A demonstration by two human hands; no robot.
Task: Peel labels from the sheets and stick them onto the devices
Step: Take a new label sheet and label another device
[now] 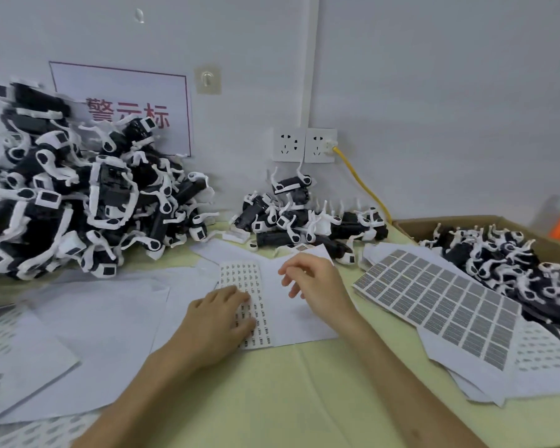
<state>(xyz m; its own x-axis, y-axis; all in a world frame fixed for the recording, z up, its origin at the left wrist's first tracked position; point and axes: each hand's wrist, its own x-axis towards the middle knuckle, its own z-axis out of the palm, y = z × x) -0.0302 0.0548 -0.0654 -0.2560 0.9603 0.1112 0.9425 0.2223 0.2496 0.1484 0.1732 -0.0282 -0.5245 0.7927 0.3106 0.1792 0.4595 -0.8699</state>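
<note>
On the small-label sheet (241,279), left hand (219,315) presses flat; right hand (317,282) hovers beside, grip open, empty; device piles (78,195) await labelling.

A narrow sheet of small labels (243,286) lay flat at the table's middle, its near part covered. To its right a larger sheet of grey rectangular labels (434,299) rested tilted on loose paper. Black-and-white devices sat in a big pile (78,195) at the left, a smaller pile (304,218) at the back, and more in a cardboard box (505,263).
</note>
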